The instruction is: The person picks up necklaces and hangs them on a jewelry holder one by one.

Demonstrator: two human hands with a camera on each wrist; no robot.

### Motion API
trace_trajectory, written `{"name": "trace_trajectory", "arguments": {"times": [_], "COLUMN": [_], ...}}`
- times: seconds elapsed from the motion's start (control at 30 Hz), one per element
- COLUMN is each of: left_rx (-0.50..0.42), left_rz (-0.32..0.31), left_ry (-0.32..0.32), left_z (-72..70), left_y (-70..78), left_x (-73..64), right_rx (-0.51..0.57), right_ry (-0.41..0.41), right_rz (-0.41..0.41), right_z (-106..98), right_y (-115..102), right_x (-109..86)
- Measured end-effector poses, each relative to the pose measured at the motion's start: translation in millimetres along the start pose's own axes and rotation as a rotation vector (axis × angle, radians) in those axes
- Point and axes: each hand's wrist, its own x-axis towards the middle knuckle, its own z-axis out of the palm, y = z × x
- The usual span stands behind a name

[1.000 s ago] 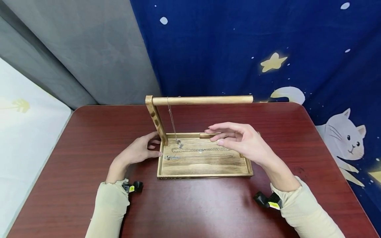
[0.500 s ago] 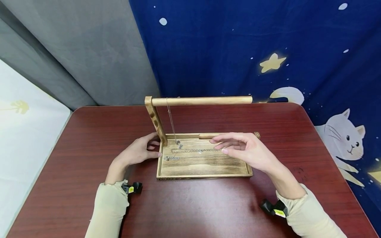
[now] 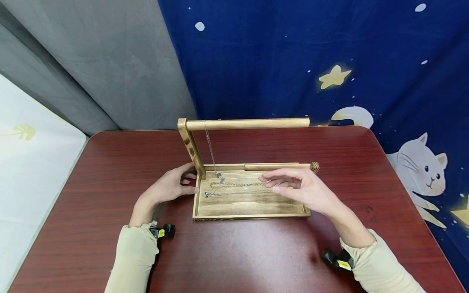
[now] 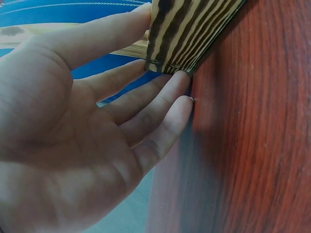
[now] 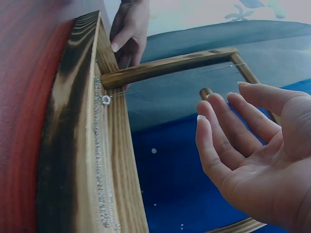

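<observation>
A wooden jewelry stand has a shallow tray (image 3: 253, 216), a left post (image 3: 192, 148) and a raised bar (image 3: 253, 123). One thin necklace (image 3: 209, 146) hangs from the bar near the post, its pendant low over the tray. More silver necklaces (image 3: 231, 185) lie stretched across the tray; some of their right ends are hidden by the right hand. My left hand (image 4: 112, 111) touches the tray's left end, thumb on the rim, fingers reaching round the corner by the post. Over the tray's right half is my right hand (image 5: 257, 141), fingers gently bent with nothing between them.
A second, lower wooden bar (image 3: 278, 167) runs along the tray's rear right and sticks out past its corner. The reddish-brown table (image 3: 234, 252) surrounds the stand. Behind it hang a grey curtain (image 3: 128, 61) and a blue starry curtain (image 3: 256, 61).
My right hand has lowered over the tray's right half, uncovering the lower bar's right end and covering the right ends of chains. My left hand stays at the tray's left end.
</observation>
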Motion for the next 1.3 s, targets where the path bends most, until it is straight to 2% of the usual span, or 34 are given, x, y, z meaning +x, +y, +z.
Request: {"name": "trace_trajectory", "arguments": {"times": [0.23, 0.53, 0.97, 1.3], "left_rx": [-0.003, 0.005, -0.011, -0.059], "left_rz": [0.001, 0.002, -0.009, -0.018], "left_ry": [-0.004, -0.008, -0.013, -0.026], "left_z": [0.3, -0.5, -2.3, -1.4], "left_y": [-1.4, -1.0, 2.1, 0.8], "left_x": [-0.5, -0.9, -0.7, -0.5], "right_rx": [-0.020, -0.025, -0.083, -0.094], "right_ry": [0.008, 0.033, 0.071, 0.094], "right_rz": [0.057, 0.081, 0.122, 0.132], "right_z": [4, 8, 10, 11], "right_y": [12, 24, 39, 52], "right_x": [-2.2, -3.6, 5.3, 6.4]}}
